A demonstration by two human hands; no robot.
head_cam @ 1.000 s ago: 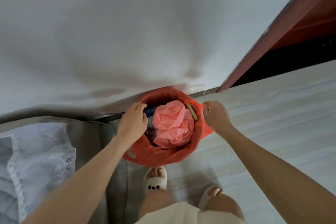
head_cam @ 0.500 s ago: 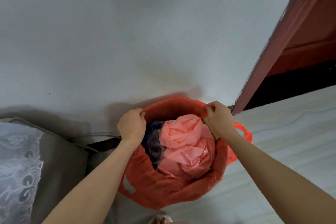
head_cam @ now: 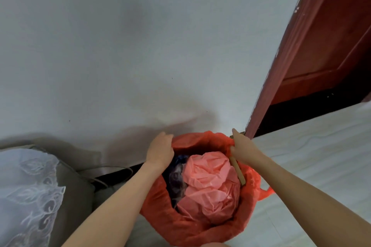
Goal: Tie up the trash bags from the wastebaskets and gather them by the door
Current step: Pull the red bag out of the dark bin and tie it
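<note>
The red trash bag [head_cam: 200, 224] now sits higher and nearer than a moment ago, so I think its rim is already being gathered for the knot. The left hand [head_cam: 160, 152] grips the far left rim, fingers curled over it. The right hand [head_cam: 242, 149] pinches the far right rim. Pink crumpled plastic [head_cam: 208, 184] lies inside, between both hands, near the red door [head_cam: 321, 46].

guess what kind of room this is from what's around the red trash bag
Probably a room in a home, perhaps a bedroom or living room: a grey cushioned seat with a white lace cover on the left, a plain white wall, and a dark red wooden door on the right.
</note>
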